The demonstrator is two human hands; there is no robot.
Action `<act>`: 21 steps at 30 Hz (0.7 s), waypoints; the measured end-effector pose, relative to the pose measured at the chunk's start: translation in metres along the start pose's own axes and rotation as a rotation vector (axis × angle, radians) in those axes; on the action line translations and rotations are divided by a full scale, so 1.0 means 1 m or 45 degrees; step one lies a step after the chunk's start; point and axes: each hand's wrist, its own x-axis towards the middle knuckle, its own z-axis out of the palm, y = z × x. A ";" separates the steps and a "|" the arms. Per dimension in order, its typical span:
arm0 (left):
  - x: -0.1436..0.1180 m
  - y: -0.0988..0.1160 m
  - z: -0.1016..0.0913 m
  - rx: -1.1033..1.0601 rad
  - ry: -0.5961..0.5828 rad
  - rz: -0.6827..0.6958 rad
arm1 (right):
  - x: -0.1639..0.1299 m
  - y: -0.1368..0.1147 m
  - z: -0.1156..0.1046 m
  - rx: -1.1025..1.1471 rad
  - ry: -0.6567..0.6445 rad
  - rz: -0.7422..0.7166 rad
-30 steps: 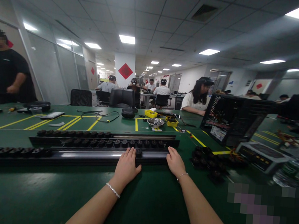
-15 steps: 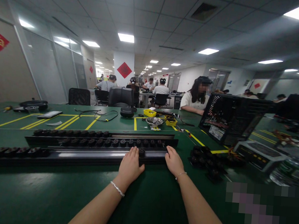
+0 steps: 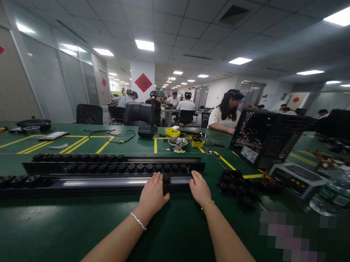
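The near rail [image 3: 67,184] was cut off by the left edge. The fingertips of the left hand [image 3: 152,194] were hidden against a roller [image 3: 165,178], so the grip could not be judged. Both forearms were cut by the bottom edge. A patch at lower right [image 3: 305,246] was blurred out. The bottle [image 3: 333,194] was smeared.

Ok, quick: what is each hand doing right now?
Left hand: open, fingers resting on the long black metal rail.
Right hand: open, resting on the rail's end.
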 end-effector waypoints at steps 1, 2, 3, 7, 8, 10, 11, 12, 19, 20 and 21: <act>0.000 0.001 0.000 0.002 0.004 0.003 | 0.000 0.000 0.000 -0.001 0.001 0.001; 0.001 0.002 0.000 0.004 0.007 0.008 | 0.000 0.001 0.001 -0.002 0.002 0.000; 0.001 0.003 0.001 0.006 0.007 0.012 | 0.000 0.001 0.001 -0.002 0.003 -0.001; 0.002 0.006 0.002 0.011 0.002 0.015 | 0.001 0.001 0.002 0.003 -0.002 0.003; 0.003 0.007 0.003 0.011 0.004 0.014 | 0.001 0.000 0.001 0.005 -0.004 0.006; 0.003 0.008 0.003 0.011 0.012 0.013 | 0.001 0.000 0.001 0.011 -0.008 0.006; 0.003 0.008 0.004 0.012 0.014 0.013 | 0.001 -0.001 0.000 0.015 -0.009 0.005; 0.004 0.009 0.005 0.014 0.016 0.014 | 0.000 -0.001 0.000 0.020 -0.008 0.003; 0.006 0.019 0.007 0.008 -0.015 -0.006 | 0.001 0.001 0.001 0.059 0.026 -0.014; 0.006 0.020 0.007 0.007 -0.015 -0.014 | 0.000 0.001 0.001 0.050 0.044 -0.017; 0.006 0.021 0.006 0.006 -0.012 -0.022 | 0.000 0.000 0.001 0.032 0.072 -0.019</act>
